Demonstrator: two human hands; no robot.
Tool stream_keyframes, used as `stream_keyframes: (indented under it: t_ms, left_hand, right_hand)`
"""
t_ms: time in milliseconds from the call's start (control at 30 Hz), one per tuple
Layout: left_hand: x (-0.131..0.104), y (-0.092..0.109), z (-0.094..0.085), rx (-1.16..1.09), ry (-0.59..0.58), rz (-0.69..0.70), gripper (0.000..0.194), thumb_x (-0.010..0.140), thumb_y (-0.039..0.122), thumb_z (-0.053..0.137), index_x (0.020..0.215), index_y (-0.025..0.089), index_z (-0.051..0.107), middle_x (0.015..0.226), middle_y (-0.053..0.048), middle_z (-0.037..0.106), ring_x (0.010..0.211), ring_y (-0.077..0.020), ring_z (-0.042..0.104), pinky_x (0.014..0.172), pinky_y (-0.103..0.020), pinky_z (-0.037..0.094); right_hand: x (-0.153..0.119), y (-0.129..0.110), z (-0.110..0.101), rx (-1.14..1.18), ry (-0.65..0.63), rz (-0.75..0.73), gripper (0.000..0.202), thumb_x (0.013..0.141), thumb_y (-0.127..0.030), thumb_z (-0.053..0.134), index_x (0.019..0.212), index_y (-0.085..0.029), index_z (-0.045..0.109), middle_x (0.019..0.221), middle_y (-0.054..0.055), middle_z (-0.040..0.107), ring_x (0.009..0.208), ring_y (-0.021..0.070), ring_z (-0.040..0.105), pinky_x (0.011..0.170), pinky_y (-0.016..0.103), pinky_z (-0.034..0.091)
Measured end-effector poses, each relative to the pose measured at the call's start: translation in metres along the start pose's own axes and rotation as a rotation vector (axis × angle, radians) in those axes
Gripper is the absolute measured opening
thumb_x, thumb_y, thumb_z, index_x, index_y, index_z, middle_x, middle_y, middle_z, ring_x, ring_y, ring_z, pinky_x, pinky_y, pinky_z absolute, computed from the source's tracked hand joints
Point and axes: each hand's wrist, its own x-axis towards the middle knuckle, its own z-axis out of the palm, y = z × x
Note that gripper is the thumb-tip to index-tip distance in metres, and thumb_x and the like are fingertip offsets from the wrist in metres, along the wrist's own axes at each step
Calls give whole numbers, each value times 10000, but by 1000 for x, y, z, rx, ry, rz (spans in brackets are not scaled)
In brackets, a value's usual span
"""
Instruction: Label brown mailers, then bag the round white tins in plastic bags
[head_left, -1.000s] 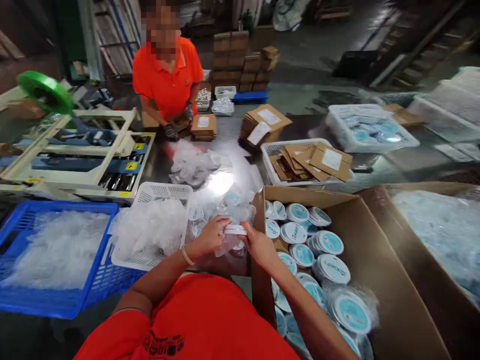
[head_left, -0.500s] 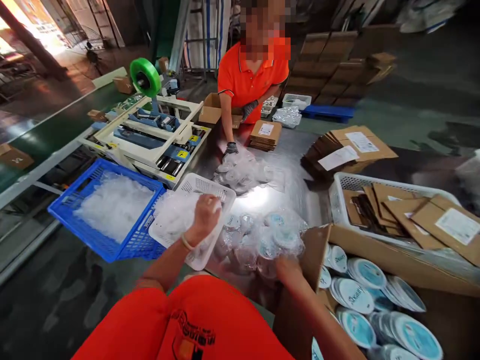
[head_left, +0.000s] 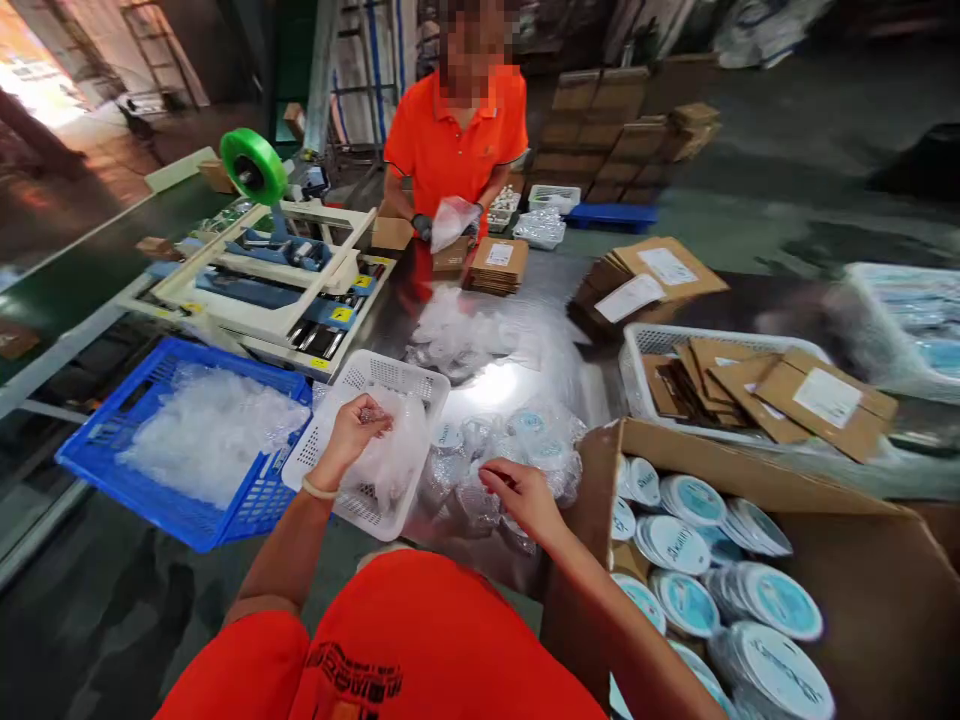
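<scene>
Over the white perforated basket (head_left: 429, 384), my left hand (head_left: 358, 428) is closed, its fingers pinching a translucent plastic bag (head_left: 401, 440). More translucent bags lie in that basket below it. My right hand (head_left: 525, 495) reaches over the near edge of a pile of round, blue-and-white labelled discs in clear wrap (head_left: 551, 450). Its thumb and fingers are slightly apart, and I see nothing held between them. To the right, an open cardboard box (head_left: 720, 460) holds several stacks of similar round discs (head_left: 682, 545).
A blue crate (head_left: 97, 460) of clear bags stands left, below a taping machine (head_left: 262, 290). Across the metal table, a co-worker in orange (head_left: 457, 150) holds a clear bag near flat cartons (head_left: 499, 262). A white basket of cardboard mailers (head_left: 634, 365) sits right.
My left hand has moved left and slightly down over the white basket. My right hand has drawn up and left over the wrapped discs. The co-worker has lifted a bag from the table's bag heap.
</scene>
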Motion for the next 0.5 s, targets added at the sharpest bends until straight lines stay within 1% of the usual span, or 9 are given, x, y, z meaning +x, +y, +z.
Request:
stream_keyframes:
  t_ms: [67, 133, 200, 233, 267, 333, 400, 433, 500]
  left_hand:
    - [-15, 3, 54, -93, -42, 39, 369, 660, 420, 837, 755, 215, 546, 691, 37, 627, 614, -132, 593, 575, -246, 481]
    - [-32, 5, 98, -142, -93, 69, 346, 683, 413, 838, 778, 212, 572, 685, 42, 618, 612, -128, 597, 577, -243, 484]
    - [-42, 4, 120, -165, -211, 130, 357, 705, 440, 850, 860, 209, 627, 765, 14, 674, 694, -155, 660, 640, -271, 540]
    - [-43, 3, 122, -163, -252, 180, 386, 707, 453, 865, 918, 210, 650, 845, -12, 711, 777, -181, 699, 700, -298, 574]
    - [-41, 1, 117, -141, -244, 240, 414, 709, 454, 880, 967, 213, 663, 929, -38, 734, 873, -208, 722, 769, -327, 596]
    - [-29, -3, 93, -20, -65, 318, 384, 752, 413, 871, 1008, 216, 663, 1028, -73, 739, 1005, -240, 723, 862, -367, 601]
    - [-16, -10, 61, 126, 184, 293, 253, 829, 318, 801, 996, 213, 642, 1000, -79, 730, 979, -235, 717, 832, -367, 593]
    - [-10, -13, 45, 180, 256, 260, 197, 855, 267, 761, 993, 211, 632, 965, -71, 725, 923, -222, 713, 789, -354, 586]
    - [-3, -19, 15, 228, 307, 207, 151, 886, 193, 694, 1016, 206, 618, 935, -59, 717, 845, -197, 699, 736, -328, 570]
  right_hand:
    - [5, -9, 14, 376, -20, 11, 333, 859, -523, 703, 1000, -225, 754, 900, 56, 785, 829, 230, 737, 714, 322, 575]
    - [9, -12, 27, 560, 45, 40, 524, 663, -539, 846, 1077, -232, 748, 1001, 58, 792, 881, 234, 724, 737, 336, 586]
    - [6, -6, 35, 605, 143, 94, 528, 578, -543, 878, 970, -213, 752, 920, 51, 782, 811, 219, 691, 725, 337, 575]
    - [2, 0, 36, 606, 193, 137, 477, 592, -568, 857, 874, -201, 741, 826, 43, 761, 743, 206, 662, 698, 334, 563]
    - [-4, 6, 36, 601, 242, 181, 452, 616, -596, 829, 793, -195, 721, 742, 35, 732, 683, 195, 629, 669, 330, 548]
    - [-14, 21, 29, 597, 343, 243, 463, 630, -624, 812, 752, -191, 703, 691, 31, 712, 640, 188, 601, 633, 324, 528]
    - [-20, 32, 21, 621, 422, 272, 496, 591, -615, 851, 803, -187, 717, 729, 33, 734, 654, 193, 614, 626, 318, 525]
    - [-22, 34, 17, 644, 438, 282, 509, 575, -608, 868, 821, -187, 722, 742, 32, 739, 660, 192, 617, 626, 314, 524]
    - [-23, 34, 14, 691, 435, 310, 504, 565, -604, 881, 800, -187, 722, 720, 22, 724, 642, 179, 601, 611, 304, 514]
